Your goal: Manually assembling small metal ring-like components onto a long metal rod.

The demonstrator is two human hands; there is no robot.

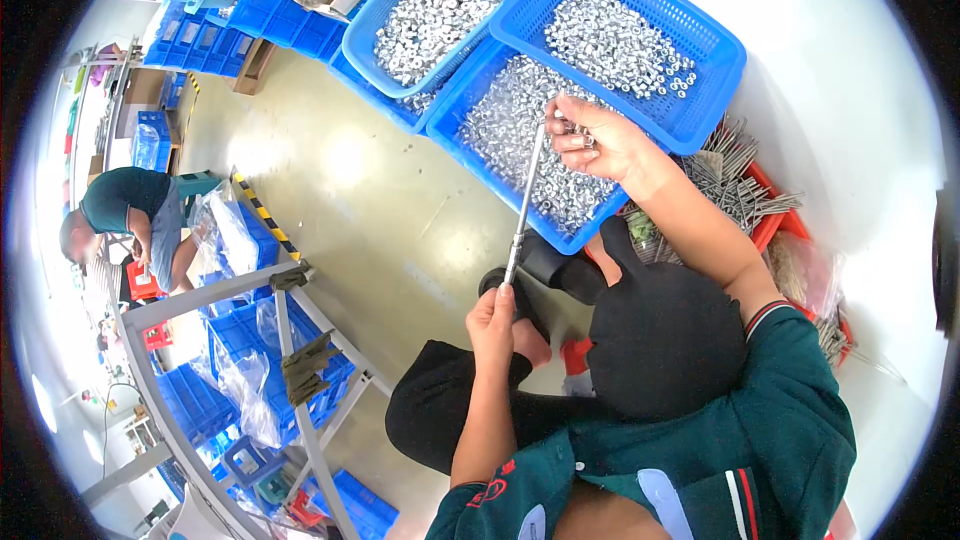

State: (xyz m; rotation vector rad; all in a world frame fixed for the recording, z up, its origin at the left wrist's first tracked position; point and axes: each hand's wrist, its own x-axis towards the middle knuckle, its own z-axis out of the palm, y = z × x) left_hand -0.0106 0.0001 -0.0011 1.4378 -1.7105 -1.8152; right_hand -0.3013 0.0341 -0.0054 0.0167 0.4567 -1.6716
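head view: left hand [492, 325] grips the lower end of a long threaded rod [524, 205], fingers wrapped tight; right hand [600, 140] pinches small nuts at its top, over the blue basket [470, 145]. best to keep the rod steady and upright while threading.

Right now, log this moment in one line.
left hand: holds rod base | right hand: at rod top | below: nut basket
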